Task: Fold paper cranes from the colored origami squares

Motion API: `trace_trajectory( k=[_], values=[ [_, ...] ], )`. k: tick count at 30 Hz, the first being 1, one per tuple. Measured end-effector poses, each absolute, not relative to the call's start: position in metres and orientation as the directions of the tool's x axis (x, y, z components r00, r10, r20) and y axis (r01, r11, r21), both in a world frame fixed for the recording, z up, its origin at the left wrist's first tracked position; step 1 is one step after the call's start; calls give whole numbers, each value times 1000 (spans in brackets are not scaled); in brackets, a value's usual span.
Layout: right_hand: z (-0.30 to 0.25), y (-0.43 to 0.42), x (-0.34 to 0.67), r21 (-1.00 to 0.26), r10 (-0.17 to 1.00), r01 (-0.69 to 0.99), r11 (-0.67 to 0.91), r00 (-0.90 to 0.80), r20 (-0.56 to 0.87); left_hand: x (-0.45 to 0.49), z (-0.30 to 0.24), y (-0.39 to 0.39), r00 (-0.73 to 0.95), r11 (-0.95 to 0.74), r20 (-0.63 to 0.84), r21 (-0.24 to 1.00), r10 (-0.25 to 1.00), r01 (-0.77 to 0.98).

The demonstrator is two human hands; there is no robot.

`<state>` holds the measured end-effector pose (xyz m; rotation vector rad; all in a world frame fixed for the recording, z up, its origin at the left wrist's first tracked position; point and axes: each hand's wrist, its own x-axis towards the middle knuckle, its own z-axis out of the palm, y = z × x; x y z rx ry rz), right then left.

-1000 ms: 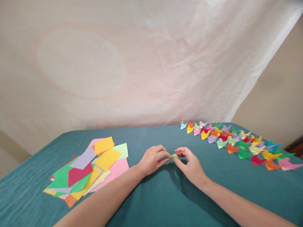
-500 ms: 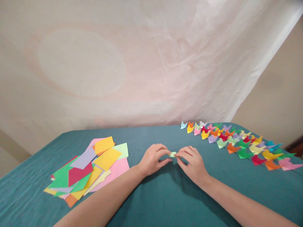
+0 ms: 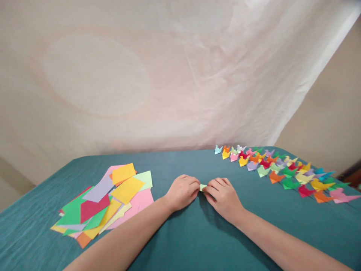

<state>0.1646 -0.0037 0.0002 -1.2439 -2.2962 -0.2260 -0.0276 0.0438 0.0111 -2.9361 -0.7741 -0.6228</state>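
One pale-green paper (image 3: 202,187) lies between left grip (image 3: 183,192) and right grip (image 3: 224,197), pinched by both.

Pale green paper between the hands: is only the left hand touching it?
No, the left hand and the right hand both hold the pale green paper, one at each end.
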Motion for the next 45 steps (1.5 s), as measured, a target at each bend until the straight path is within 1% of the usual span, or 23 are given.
trace_trajectory(
  k=[4,7,9,12,16,20,27,35,45],
  values=[
    [2,-2,169,-210,761,791,575,-422,493,-29,9,46,800,-861,327,114,503,495],
    [4,2,179,-237,758,776,584,-418,501,-30,10,46,805,-866,318,155,500,476],
    [4,7,187,-213,749,783,585,-419,514,-31,11,46,812,-874,322,170,486,456],
    [2,14,199,-158,723,783,601,-449,524,-31,12,45,817,-882,333,158,470,443],
    [-1,19,207,-89,666,727,681,-563,490,-31,9,46,824,-881,315,122,471,457],
    [-2,18,206,-52,633,697,715,-615,471,-31,8,47,822,-875,303,127,482,467],
    [-3,18,203,-27,608,684,729,-628,485,-30,9,47,807,-868,320,152,496,473],
    [-3,17,202,-13,629,700,714,-634,450,-30,8,46,803,-863,317,165,505,478],
    [-2,16,202,2,631,705,709,-636,444,-31,6,48,806,-864,311,179,503,470]
  ],
)
